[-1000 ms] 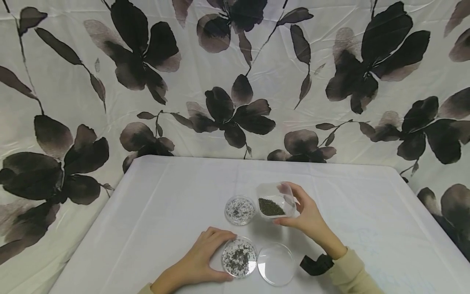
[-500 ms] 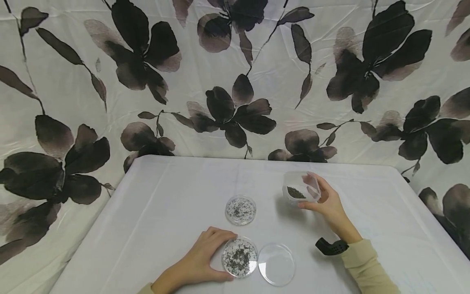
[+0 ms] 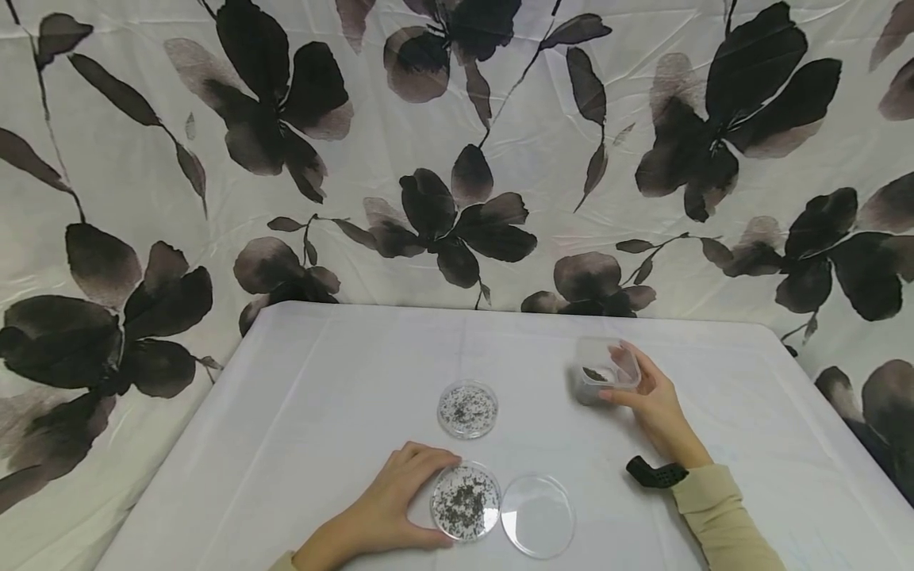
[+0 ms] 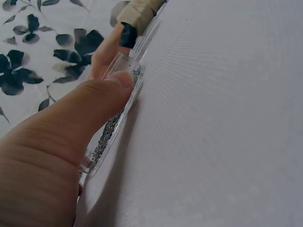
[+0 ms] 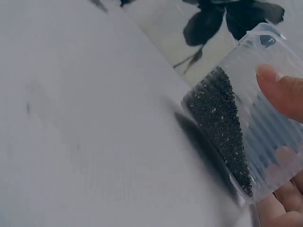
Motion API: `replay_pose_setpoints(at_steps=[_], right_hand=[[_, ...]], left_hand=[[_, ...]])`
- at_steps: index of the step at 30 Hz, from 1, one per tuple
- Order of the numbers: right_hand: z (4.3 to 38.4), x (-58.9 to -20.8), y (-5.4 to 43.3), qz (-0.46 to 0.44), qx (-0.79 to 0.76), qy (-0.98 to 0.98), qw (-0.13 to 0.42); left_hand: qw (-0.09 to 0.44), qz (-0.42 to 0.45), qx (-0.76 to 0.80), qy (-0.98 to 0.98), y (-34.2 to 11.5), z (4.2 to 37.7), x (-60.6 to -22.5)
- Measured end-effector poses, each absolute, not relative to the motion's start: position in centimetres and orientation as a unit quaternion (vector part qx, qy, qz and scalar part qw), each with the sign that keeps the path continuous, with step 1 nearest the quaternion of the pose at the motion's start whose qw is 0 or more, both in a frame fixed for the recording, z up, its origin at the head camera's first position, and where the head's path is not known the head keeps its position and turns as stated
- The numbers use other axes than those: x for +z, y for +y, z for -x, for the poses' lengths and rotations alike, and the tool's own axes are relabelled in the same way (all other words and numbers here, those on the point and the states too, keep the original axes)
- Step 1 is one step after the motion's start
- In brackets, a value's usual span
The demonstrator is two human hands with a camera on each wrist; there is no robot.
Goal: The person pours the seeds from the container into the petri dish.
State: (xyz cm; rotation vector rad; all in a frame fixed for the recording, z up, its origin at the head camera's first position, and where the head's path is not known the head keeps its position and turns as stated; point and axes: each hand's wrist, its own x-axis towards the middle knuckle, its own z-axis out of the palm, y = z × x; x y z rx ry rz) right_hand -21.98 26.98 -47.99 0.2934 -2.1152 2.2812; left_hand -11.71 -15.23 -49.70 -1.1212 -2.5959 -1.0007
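My left hand (image 3: 396,501) holds a round clear petri dish (image 3: 466,503) by its sides, thumb at the near edge and fingers at the far edge. Dark grains lie over a white layer inside it. In the left wrist view the thumb presses the rim of the dish (image 4: 105,137), low at the tabletop. Farther right, my right hand (image 3: 658,406) grips a clear plastic box (image 3: 587,388) close over the table. The right wrist view shows the box (image 5: 265,127) tilted, with many dark seed-like grains (image 5: 220,123) heaped along its lower side.
A second petri dish (image 3: 467,409) with scattered dark grains sits behind the held one. Right beside the held dish lies a clear round lid (image 3: 539,515). A black wrist device (image 3: 657,473) is on the right arm. A floral curtain (image 3: 443,159) hangs behind the white table (image 3: 321,381).
My right hand has carried the box to the right, away from the dishes, and lowered it toward the table. The left hand and both dishes have stayed in place.
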Motion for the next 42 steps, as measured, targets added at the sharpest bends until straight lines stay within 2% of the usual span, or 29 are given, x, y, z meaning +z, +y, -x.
replay_pose_setpoints(at_steps=[9, 16, 22, 26, 29, 35, 42], right_hand=[[21.9, -48.2, 27.8, -0.081, 0.742, -0.665, -0.011], [21.2, -45.6, 28.0, -0.052, 0.668, -0.742, -0.018], [19.3, -43.3, 27.8, -0.067, 0.601, -0.795, 0.048], [17.7, -41.8, 26.5, -0.125, 0.562, -0.809, 0.122], [16.4, -40.9, 25.3, -0.172, 0.554, -0.801, 0.146], [14.1, -40.5, 23.4, -0.235, 0.552, -0.791, 0.116], [12.5, -42.5, 22.0, -0.275, 0.566, -0.777, 0.009]], left_hand=[[0.05, 0.365, -0.331, -0.869, -15.3, 11.7, -49.6], [0.065, 0.371, -0.328, -0.866, -15.3, 11.7, -49.7], [0.06, 0.371, -0.326, -0.867, -15.3, 11.7, -49.8], [0.063, 0.369, -0.326, -0.868, -15.4, 11.7, -49.8], [0.072, 0.372, -0.324, -0.867, -15.3, 11.7, -49.8], [0.064, 0.371, -0.33, -0.866, -15.3, 11.7, -49.6], [0.063, 0.367, -0.326, -0.869, -15.3, 11.7, -49.7]])
